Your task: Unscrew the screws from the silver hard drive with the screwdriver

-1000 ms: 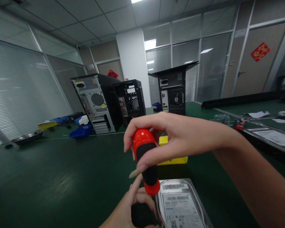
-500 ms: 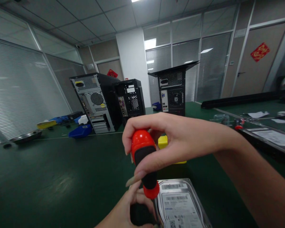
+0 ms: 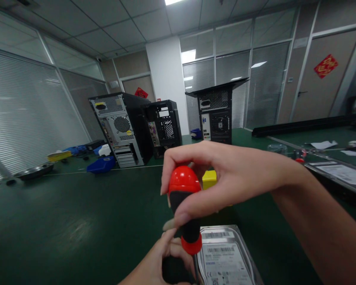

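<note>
A screwdriver with a red and black handle stands nearly upright, its handle wrapped by the fingers of my right hand. Its tip is hidden behind the handle and my fingers. Under it, at the bottom of the view, lies a silver hard drive with a white label. My left hand is curled at the drive's left edge, fingers and thumb bent round; what they grip there is hidden. Behind my right hand a yellow object shows in part.
Three computer cases, at the left, middle and right, stand at the back. A blue tray and metal dish sit at the left. Another hard drive lies at the right, beside a clear container.
My right hand and the screwdriver handle have shifted slightly right and down. My left hand has stayed nearly in place beside the drive.
</note>
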### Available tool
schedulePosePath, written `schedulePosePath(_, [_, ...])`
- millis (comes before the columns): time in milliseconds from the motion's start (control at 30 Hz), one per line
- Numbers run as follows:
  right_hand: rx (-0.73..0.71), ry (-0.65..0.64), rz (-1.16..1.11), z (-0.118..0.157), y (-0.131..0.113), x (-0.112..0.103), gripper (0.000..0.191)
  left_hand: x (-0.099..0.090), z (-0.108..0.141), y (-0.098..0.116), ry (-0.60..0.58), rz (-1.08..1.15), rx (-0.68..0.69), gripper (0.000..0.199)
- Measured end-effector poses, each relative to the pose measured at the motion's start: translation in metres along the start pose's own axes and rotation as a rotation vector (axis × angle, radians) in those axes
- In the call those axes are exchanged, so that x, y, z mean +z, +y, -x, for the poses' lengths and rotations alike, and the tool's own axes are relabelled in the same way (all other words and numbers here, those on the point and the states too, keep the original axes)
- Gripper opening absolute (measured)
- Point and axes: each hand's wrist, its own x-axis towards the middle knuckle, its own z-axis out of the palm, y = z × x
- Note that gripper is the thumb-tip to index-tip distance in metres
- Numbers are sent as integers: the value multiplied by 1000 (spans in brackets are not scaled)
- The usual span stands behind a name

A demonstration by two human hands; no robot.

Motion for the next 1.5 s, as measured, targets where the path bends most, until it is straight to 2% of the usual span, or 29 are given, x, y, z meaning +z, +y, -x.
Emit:
schedulePosePath(67, [27, 13, 0, 0, 0, 1, 26, 1, 1, -1, 41, 23, -38, 74])
schedulePosePath(133, [55, 34, -26, 0, -1, 4, 25, 2, 1, 1, 67, 39, -80, 73])
schedulePosePath(267, [45, 46, -19, -2, -2, 8, 22, 3, -1, 12, 4, -42, -154, 28])
schedulePosePath(333, [14, 36, 10, -3, -2, 8, 24, 3, -2, 17, -14, -73, -141, 19])
schedulePosePath(400, [-13, 39, 51, -3, -1, 8, 25, 2, -2, 18, -14, -73, -101, 24])
schedulePosePath(567, [-62, 7, 60, -6, 2, 7, 23, 1, -4, 3, -16, -36, 0, 67])
schedulePosePath(633, [-62, -1, 57, -8, 3, 8, 23, 1, -6, -7, -21, -25, 54, 79])
schedulePosePath(767, [-59, 10, 110, -10, 4, 8, 27, 6, -7, -24, 82, -30, 10, 90])
schedulePosePath(867, [-30, 9, 102, -8, 2, 7, 27, 7, -4, -25, 185, -61, -42, 87])
schedulePosePath(933, [-17, 7, 123, -5, 0, 5, 26, 7, -2, -21, 210, -116, -62, 72])
schedulePosePath(1000, [-19, 1, 149, -3, -1, 3, 24, 5, -1, -15, 181, -156, -85, 58])
schedulePosePath(1167, [-34, -8, 110, -4, -2, 3, 21, 3, -4, -15, 128, -174, -124, 47])
schedulePosePath(1233, [-38, 0, 115, -6, 0, 6, 21, 2, -5, -18, 118, -163, -145, 47])
schedulePosePath(1400, [-48, 46, 164, -7, -1, 11, 22, -2, -7, -22, 159, -139, -175, 70])
schedulePosePath(1500, [-26, 33, 126, -5, -3, 12, 21, -2, -6, -13, 92, -68, -133, 56])
